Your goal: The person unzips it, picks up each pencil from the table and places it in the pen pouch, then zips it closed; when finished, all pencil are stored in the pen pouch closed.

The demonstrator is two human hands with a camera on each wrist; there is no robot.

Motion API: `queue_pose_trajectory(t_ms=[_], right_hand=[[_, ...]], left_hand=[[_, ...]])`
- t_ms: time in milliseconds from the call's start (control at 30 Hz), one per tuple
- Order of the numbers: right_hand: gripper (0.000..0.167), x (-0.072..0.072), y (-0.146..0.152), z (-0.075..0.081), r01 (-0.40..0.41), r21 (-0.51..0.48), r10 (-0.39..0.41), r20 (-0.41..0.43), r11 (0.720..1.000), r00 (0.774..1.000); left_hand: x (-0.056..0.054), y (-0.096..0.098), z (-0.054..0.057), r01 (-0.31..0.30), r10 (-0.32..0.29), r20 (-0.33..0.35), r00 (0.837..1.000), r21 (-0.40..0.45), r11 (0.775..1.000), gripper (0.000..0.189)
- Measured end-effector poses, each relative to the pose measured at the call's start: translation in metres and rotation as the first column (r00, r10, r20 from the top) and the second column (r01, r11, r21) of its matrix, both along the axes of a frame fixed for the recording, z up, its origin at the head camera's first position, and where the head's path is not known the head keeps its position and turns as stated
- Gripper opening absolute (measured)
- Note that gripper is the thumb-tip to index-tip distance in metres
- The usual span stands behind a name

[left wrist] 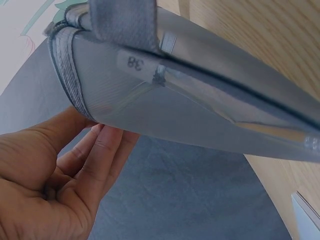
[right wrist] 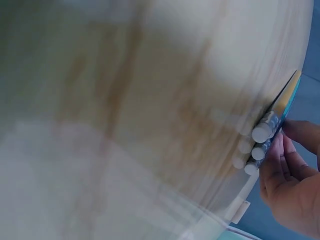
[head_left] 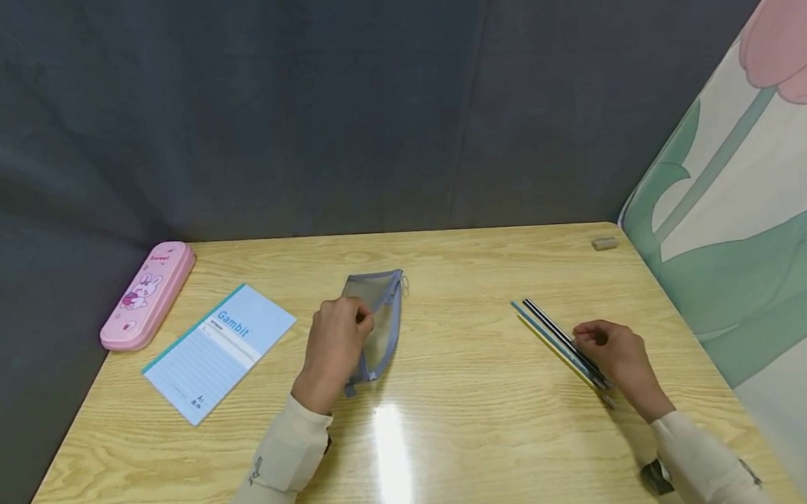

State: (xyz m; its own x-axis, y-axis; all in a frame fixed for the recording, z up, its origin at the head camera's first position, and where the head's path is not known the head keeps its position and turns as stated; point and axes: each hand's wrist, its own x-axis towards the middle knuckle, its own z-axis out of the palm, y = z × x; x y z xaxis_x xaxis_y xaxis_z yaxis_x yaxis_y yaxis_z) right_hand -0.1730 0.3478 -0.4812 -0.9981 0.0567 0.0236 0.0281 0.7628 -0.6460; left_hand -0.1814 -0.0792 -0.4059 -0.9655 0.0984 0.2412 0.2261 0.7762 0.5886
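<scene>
Mesh pouch [head_left: 374, 338]: on the table [head_left: 470, 433], left of the middle, under the person's left hand [head_left: 333, 345]. Long axis runs from near end to far end, leaning slightly right at the top. The blue-grey zip edge [head_left: 396, 326] bows outward along the right side; a ring [head_left: 405, 285] sits at the far right corner, and a small fabric tab [head_left: 350, 392] points toward the person at the near end. In the left wrist view the number "38" [left wrist: 134, 63] shows upside down through the mesh.

Left hand: curled fingers [left wrist: 101, 150] and thumb meet at the pouch's edge, pinching it.

Pencils [head_left: 560, 338]: right part of the table, a loose bundle with dark, blue and yellow shafts roughly parallel. Long axis diagonal, far ends pointing away and to the left, near ends toward the person and to the right. Pale round butts face the right wrist camera.

Right hand [head_left: 615, 355]: just right of the bundle, fingers [right wrist: 274, 167] bent, gap to the thumb narrow, tips at the shafts. Cannot tell whether a shaft is gripped.

Surroundings: notebook [head_left: 218, 352] slanted left of the pouch; pink case [head_left: 148, 297] beyond it at the table's left edge; small grey-brown block [head_left: 604, 244] near the far right corner.
</scene>
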Motion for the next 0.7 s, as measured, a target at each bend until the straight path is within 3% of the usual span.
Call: queue_pose_trajectory(t_ms=[300, 700], right_hand=[[0.015, -0.0018, -0.0073, -0.0036, -0.032, 0.069, 0.039, -0.103, 0.997, 0.994], [0.016, -0.0005, -0.0071, -0.0040, -0.042, 0.075, 0.051, -0.110, 0.996, 0.993]], left_hand=[[-0.0002, -0.0006, -0.0003, 0.000, 0.000, 0.010, 1.000, 0.002, 1.000, 0.015], [-0.0004, -0.0009, -0.0001, 0.003, -0.003, 0.013, 1.000, 0.011, 1.000, 0.015]])
